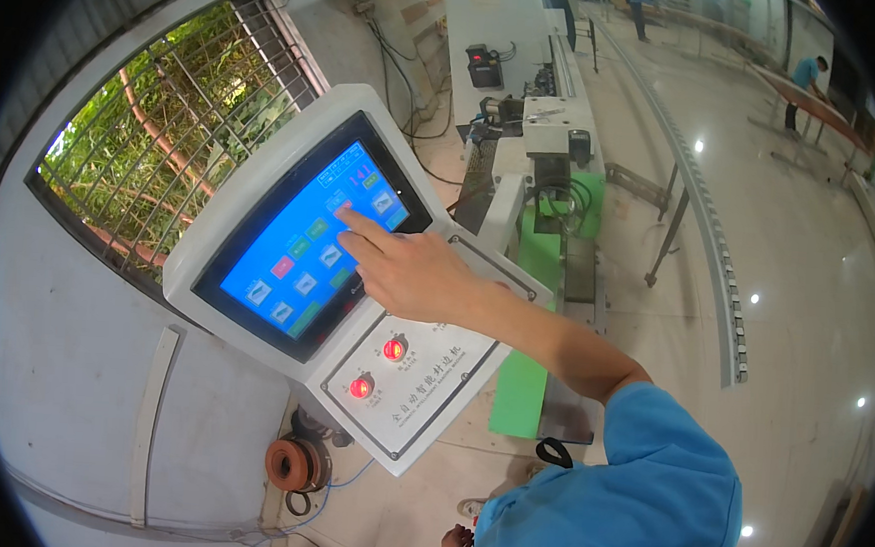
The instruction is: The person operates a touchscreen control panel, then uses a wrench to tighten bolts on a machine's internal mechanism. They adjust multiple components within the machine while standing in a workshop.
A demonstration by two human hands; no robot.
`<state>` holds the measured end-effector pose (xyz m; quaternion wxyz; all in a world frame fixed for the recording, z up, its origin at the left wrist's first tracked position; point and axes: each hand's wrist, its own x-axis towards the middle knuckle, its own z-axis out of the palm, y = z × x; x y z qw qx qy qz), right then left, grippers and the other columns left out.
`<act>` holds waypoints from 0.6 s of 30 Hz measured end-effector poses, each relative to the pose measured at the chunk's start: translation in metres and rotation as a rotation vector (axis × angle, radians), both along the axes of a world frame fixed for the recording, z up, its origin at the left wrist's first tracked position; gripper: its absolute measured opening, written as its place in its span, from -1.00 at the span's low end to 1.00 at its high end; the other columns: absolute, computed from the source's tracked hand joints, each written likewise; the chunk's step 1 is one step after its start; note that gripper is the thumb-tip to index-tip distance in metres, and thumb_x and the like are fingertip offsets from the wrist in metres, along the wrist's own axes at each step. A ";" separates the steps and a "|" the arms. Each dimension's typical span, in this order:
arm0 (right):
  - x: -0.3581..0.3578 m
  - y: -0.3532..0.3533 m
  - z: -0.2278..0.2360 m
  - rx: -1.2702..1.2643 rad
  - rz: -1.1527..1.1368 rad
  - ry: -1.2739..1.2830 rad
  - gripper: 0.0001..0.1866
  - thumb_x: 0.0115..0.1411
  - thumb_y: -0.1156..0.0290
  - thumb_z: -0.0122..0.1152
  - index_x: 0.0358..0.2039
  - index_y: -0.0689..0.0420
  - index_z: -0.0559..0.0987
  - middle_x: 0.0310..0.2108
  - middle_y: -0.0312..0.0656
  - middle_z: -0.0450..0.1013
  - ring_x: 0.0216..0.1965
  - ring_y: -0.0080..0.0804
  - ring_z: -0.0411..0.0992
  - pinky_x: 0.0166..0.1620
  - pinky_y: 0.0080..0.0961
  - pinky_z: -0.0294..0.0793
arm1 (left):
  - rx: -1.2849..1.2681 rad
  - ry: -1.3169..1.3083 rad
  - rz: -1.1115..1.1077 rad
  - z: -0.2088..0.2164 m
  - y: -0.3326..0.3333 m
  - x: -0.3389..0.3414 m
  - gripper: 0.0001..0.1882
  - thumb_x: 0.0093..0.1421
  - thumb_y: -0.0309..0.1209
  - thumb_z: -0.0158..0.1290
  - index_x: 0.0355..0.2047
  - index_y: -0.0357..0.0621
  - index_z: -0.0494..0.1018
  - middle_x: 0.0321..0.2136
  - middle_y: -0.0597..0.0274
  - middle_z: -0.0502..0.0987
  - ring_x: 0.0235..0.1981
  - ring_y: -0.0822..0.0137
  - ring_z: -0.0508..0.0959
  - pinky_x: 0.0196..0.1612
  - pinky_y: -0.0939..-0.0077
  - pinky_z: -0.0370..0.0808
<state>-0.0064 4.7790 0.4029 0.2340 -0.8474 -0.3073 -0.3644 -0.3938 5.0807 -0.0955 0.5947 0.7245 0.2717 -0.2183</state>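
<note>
My right hand (413, 272) reaches across to a touchscreen (288, 254) on a white control panel (255, 137). Its index finger is stretched out, with the tip at or just over the upper right part of the blue display; contact is hard to tell. The other fingers bend loosely and hold nothing. Coloured buttons and small picture icons fill the display. Below it, two round red lit knobs (394, 350) sit on the panel's lower plate (415, 392). Low in the view, my left hand (456, 542) hangs beside my body, small, its fingers curled; whatever is in them is hidden.
Behind the panel stands a long machine (556, 130) with a green base plate (523, 379). A metal rail (699, 179) on legs runs along its right. A barred window (166, 127) is at left. Brown coils (291, 465) and cables lie on the floor. Two people work far back.
</note>
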 end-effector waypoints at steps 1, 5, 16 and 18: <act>0.001 0.000 0.000 0.018 0.019 -0.017 -0.52 0.21 0.39 0.32 0.14 0.21 0.49 0.42 0.00 0.30 -0.39 -0.15 0.67 -0.42 -0.23 0.66 | -0.041 0.025 0.082 0.002 -0.002 0.000 -0.69 0.43 -0.23 0.09 -0.37 -0.21 0.48 -0.49 0.19 0.57 -0.49 0.28 0.62 -0.46 0.45 0.55; 0.002 0.001 0.000 0.051 0.053 -0.065 -0.52 0.13 0.44 0.34 0.07 0.25 0.49 0.37 0.12 0.34 -0.42 -0.11 0.67 -0.44 -0.17 0.65 | -0.023 0.099 0.121 0.010 -0.006 0.003 -0.70 0.44 -0.25 0.07 -0.38 -0.20 0.47 -0.50 0.19 0.57 -0.51 0.31 0.61 -0.50 0.46 0.52; -0.001 0.001 0.002 0.031 0.025 -0.034 -0.51 0.20 0.40 0.32 0.13 0.24 0.50 0.42 0.03 0.29 -0.42 -0.14 0.66 -0.45 -0.23 0.65 | -0.089 0.196 0.151 0.028 -0.008 0.003 -0.64 0.49 -0.29 0.00 -0.50 -0.11 0.35 -0.56 0.24 0.49 -0.55 0.34 0.55 -0.53 0.51 0.48; -0.002 0.000 0.002 0.039 0.046 -0.027 -0.52 0.12 0.44 0.35 0.06 0.28 0.50 0.36 0.17 0.33 -0.41 -0.09 0.66 -0.42 -0.16 0.65 | -0.140 0.284 0.287 0.027 -0.008 0.004 -0.64 0.49 -0.31 -0.02 -0.51 -0.08 0.33 -0.58 0.27 0.45 -0.58 0.37 0.51 -0.55 0.53 0.45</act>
